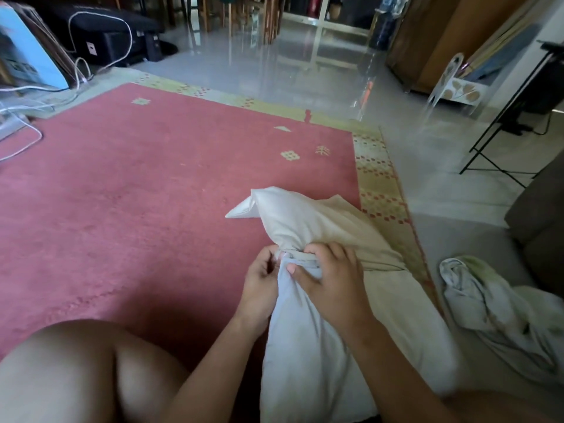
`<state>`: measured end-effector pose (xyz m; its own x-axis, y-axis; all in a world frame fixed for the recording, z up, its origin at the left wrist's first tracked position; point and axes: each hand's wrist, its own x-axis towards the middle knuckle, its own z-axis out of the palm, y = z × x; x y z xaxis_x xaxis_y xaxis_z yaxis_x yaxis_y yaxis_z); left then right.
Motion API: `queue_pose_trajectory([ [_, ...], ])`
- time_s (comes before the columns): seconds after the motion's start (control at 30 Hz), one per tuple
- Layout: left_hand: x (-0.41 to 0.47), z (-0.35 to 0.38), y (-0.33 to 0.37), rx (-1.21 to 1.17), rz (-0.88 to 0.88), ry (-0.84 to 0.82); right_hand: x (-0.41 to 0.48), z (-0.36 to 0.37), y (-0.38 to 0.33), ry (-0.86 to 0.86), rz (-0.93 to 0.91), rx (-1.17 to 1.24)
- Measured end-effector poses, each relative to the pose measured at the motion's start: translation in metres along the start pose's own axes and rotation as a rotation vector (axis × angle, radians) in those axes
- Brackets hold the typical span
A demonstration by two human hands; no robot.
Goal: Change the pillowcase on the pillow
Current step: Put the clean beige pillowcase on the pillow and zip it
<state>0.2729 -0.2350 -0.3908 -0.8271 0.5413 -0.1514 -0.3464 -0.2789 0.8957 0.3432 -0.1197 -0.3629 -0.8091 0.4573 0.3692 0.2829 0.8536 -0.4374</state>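
Gripping the bunched edge of a pale pillowcase (305, 346) with both hands, person seated on a pink rug (137, 193), bare knee (76, 370) at lower left. Left hand (259, 285) closed on the gathered hem from the left side, fingers curled in. Right hand (332, 276) closed on the same hem from the top and right, thumb pressing down on the cloth. Hands just beside each other, hem pinched between them.

Pillow (308, 221) sticks out beyond the grip, away from the person; cream, bare, one corner pointing toward the rug's middle. The covered part lies on the near side of the grip, running back toward the person's lap. Long axis goes from the lap out toward the rug's far right corner, tilted slightly left at the far end. Pillow lies along the rug's right edge, over the yellow patterned border (381, 190).

Crumpled white cloth (500, 312) lies right of the pillow, off the rug on the grey floor (305, 65), near but apart from it.

Far left corner: blue box (27, 53), writing on it too blurred to read; white cables (76, 74) trailing onto the rug. Black folding stand (503, 117) at far right. No readable labels anywhere
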Motion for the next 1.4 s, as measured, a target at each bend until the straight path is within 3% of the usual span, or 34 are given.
queue_pose_trajectory([
  [0.2,-0.001,0.02,0.004,-0.129,0.122,0.061,0.01,-0.009,0.018,0.142,-0.037,0.022],
  [0.37,-0.013,0.019,0.007,0.165,0.422,0.042,0.021,-0.006,0.021,0.227,0.084,-0.028],
  [0.43,-0.017,0.017,0.003,0.267,0.445,0.012,0.026,-0.003,0.022,0.214,0.153,0.009],
  [0.57,-0.009,0.005,-0.011,0.338,0.374,0.15,0.025,0.004,0.027,0.069,0.024,0.098],
  [0.63,-0.005,-0.004,-0.022,0.301,0.318,0.192,0.017,0.001,0.027,-0.114,-0.063,0.091],
  [0.7,-0.003,-0.011,-0.035,0.304,0.287,0.217,0.005,-0.006,0.027,-0.329,-0.106,-0.031],
  [0.77,-0.004,-0.014,-0.043,0.321,0.267,0.267,-0.008,-0.005,0.029,-0.435,-0.144,-0.193],
  [0.97,-0.011,-0.017,-0.052,-0.126,0.087,0.255,-0.018,0.034,0.034,-0.245,-0.217,-0.296],
  [1.17,-0.024,-0.023,-0.059,-0.033,0.138,0.157,0.015,0.042,0.044,0.155,-0.207,-0.221],
  [1.27,-0.025,-0.026,-0.058,-0.012,0.13,0.178,0.023,0.05,0.039,0.08,-0.141,-0.199],
  [1.4,-0.019,-0.022,-0.055,0.018,-0.002,0.116,0.021,0.042,0.037,-0.192,-0.123,-0.12],
])
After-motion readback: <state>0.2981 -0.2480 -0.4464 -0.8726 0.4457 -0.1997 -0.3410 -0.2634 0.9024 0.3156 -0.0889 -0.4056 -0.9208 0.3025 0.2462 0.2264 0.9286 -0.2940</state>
